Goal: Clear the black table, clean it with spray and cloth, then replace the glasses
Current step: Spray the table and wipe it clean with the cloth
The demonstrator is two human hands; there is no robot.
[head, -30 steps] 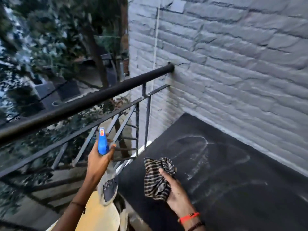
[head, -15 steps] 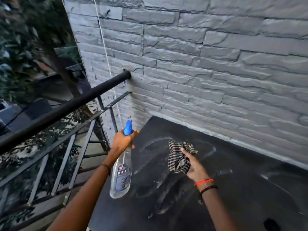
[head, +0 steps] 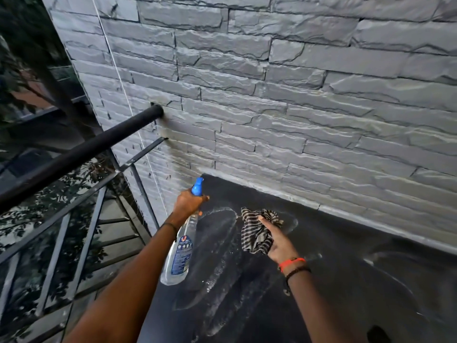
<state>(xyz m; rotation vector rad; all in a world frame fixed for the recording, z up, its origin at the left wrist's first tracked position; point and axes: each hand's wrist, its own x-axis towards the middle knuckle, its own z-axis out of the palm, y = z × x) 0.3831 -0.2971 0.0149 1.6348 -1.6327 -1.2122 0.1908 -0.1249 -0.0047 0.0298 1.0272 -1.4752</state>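
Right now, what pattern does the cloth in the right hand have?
The cloth has dark and light stripes; the head view, the only one, shows it.

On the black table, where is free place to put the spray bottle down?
The black table is bare right of the right hand, up to the stone wall. The near left is wet with streaks. The striped cloth and spray bottle in the left hand crowd the far left corner.

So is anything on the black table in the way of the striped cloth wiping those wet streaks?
Nothing visible. The right hand holds the striped cloth on the black table, and the wet streaks beside it lie bare. The spray bottle hangs in the left hand.
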